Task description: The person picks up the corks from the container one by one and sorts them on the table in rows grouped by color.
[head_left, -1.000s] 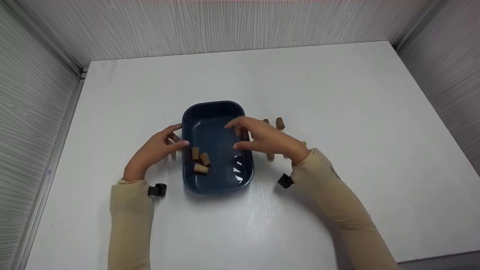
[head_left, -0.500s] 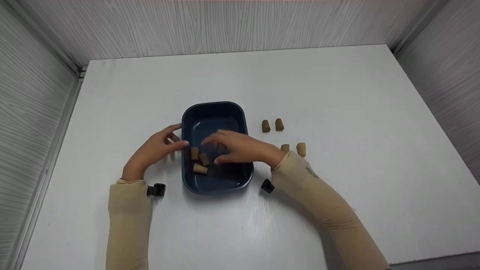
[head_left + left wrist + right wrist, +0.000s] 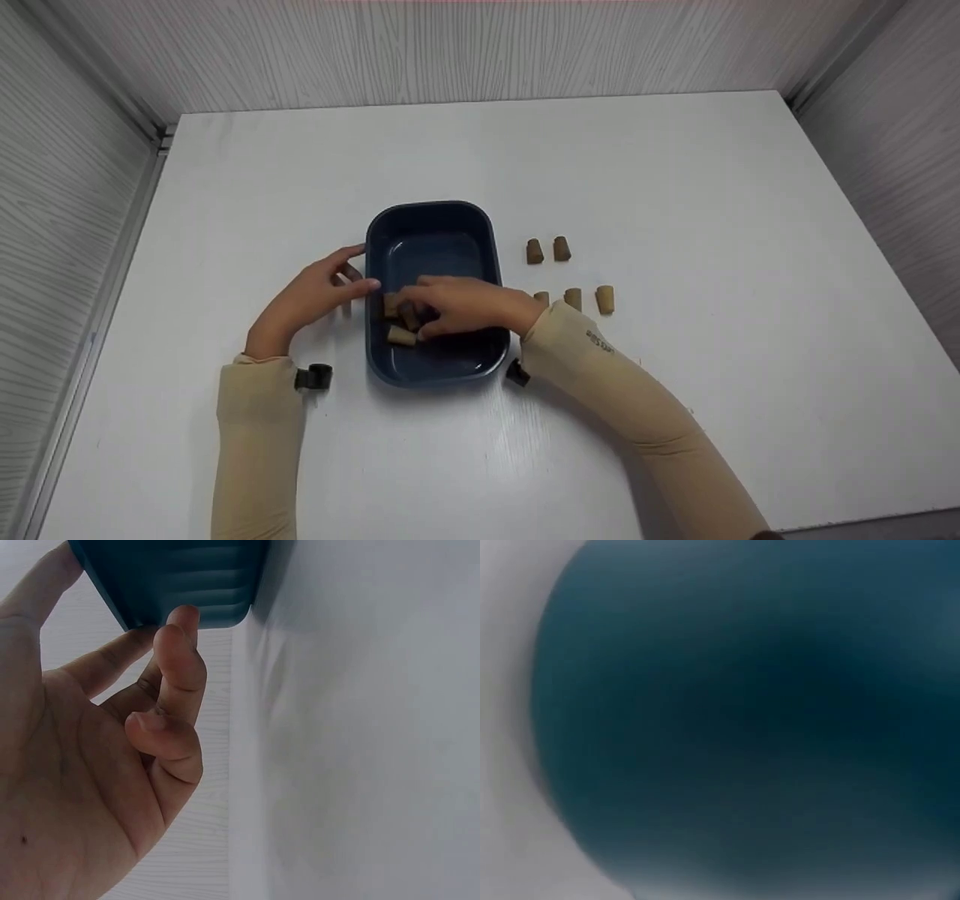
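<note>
A dark blue rectangular dish stands on the table. My left hand holds its left wall, thumb at the rim and index finger at the outside. Up close in the left wrist view, thumb and index finger of the left hand meet the dish, other fingers curled beside it. Inside the dish, my right hand reaches down over a dark cork, fingers curled; I cannot tell whether they pinch it. A lighter cork lies by the thumb, another cork by the index finger.
Two dark corks stand right of the dish, on the white table. A row of lighter corks stands nearer, partly behind the right wrist. Pale wood-grain panels enclose the table. Only blurred blue dish fills the right wrist view.
My right hand has moved left and down from the dish's right rim to the corks inside. A cork near its fingers earlier now stands in the nearer row's view. The left hand stays put.
</note>
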Demonstrator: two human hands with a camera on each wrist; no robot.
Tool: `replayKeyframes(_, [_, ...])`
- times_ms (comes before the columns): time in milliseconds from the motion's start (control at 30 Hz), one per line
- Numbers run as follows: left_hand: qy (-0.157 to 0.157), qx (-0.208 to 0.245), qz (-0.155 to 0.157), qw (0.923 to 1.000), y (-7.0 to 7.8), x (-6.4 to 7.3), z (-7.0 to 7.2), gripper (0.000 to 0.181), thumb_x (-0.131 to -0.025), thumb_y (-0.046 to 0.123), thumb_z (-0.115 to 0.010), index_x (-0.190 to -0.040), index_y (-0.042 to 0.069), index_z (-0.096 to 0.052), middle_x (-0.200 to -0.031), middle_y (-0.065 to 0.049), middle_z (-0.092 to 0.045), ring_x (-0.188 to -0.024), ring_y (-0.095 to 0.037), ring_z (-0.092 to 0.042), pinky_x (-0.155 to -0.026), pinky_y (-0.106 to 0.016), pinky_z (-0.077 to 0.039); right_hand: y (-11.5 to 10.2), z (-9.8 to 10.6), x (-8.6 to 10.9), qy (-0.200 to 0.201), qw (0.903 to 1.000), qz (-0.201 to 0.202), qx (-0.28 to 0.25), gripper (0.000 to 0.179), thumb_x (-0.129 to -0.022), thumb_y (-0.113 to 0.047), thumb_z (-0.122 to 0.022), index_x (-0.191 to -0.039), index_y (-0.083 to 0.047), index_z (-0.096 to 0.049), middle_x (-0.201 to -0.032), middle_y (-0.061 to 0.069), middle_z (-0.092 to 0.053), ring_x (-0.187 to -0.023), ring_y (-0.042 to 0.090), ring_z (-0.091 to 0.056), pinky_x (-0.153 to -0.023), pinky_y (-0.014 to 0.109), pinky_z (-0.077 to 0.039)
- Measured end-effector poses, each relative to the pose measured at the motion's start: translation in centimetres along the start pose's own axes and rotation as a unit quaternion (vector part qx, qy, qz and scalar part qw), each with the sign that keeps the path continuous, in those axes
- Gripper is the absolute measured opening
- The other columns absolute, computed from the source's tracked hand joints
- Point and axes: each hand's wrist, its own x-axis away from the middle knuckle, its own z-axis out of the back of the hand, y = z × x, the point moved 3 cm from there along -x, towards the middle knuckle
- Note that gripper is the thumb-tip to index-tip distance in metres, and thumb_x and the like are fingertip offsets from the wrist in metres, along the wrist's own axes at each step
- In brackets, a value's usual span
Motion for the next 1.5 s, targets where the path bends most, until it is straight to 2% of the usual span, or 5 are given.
replayKeyframes(267, [0.004, 0.000, -0.005, 1.0000, 0.1, -0.1, 0.1, 0.076, -0.089, 0.057, -0.061, -0.151, 0.024, -0.033, -0.114, -0.010, -0.060, -0.083, -0.024, -0.059, -0.069, -0.033, -0.046, -0.2, -0.6, -0.8, -0.043, 0.9988, 0.011, 0.018, 0.055, -0.093, -0.024, -0.065, -0.144, -0.028, -0.045, -0.104, 0.002, -0.064, -0.089, 0.015, -0.060, -0.080, 0.034, -0.049])
replayKeyframes(567, [0.001, 0.002, -0.005, 1.0000, 0.0, 0.2, 0.1, 0.075, -0.090, 0.053, -0.061, -0.152, 0.021, -0.032, -0.114, -0.012, -0.060, -0.079, -0.022, -0.058, -0.068, -0.032, -0.044, 0.1, -1.5, -1.0, -0.045, 0.9986, 0.013, 0.022, 0.051, -0.093, -0.026, -0.065, -0.141, -0.027, -0.048, -0.100, -0.001, -0.067, -0.081, 0.012, -0.061, -0.073, 0.029, -0.048])
replayKeyframes(1133, [0.002, 0.010, -0.009, 0.9999, 0.0, 0.0, 0.1, 0.075, -0.089, 0.053, -0.062, -0.151, 0.021, -0.034, -0.112, -0.012, -0.061, -0.079, -0.022, -0.058, -0.067, -0.032, -0.046, 0.1, -1.4, -1.1, -0.004, 0.9981, 0.028, 0.055, 0.037, -0.095, -0.027, -0.061, -0.132, -0.026, -0.058, -0.085, -0.001, -0.065, -0.069, 0.010, -0.054, -0.066, 0.028, -0.044])
replayKeyframes(1300, [0.002, 0.010, -0.003, 0.9999, 0.0, 0.0, 0.2, 0.075, -0.089, 0.055, -0.061, -0.151, 0.023, -0.034, -0.112, -0.011, -0.060, -0.080, -0.023, -0.057, -0.068, -0.032, -0.046, 0.1, -0.6, -0.6, 0.021, 0.9980, 0.031, 0.051, 0.035, -0.095, -0.028, -0.061, -0.130, -0.026, -0.057, -0.084, 0.000, -0.065, -0.071, 0.011, -0.056, -0.067, 0.029, -0.046])
replayKeyframes(1500, [-0.003, 0.002, 0.000, 1.0000, 0.2, 0.1, 0.1, 0.076, -0.090, 0.055, -0.060, -0.152, 0.021, -0.032, -0.114, -0.012, -0.061, -0.080, -0.023, -0.059, -0.068, -0.033, -0.045, -0.1, 1.1, 0.9, 0.058, 0.9971, 0.046, 0.017, 0.039, -0.095, -0.030, -0.062, -0.133, -0.027, -0.055, -0.082, 0.002, -0.063, -0.070, 0.012, -0.055, -0.065, 0.027, -0.044])
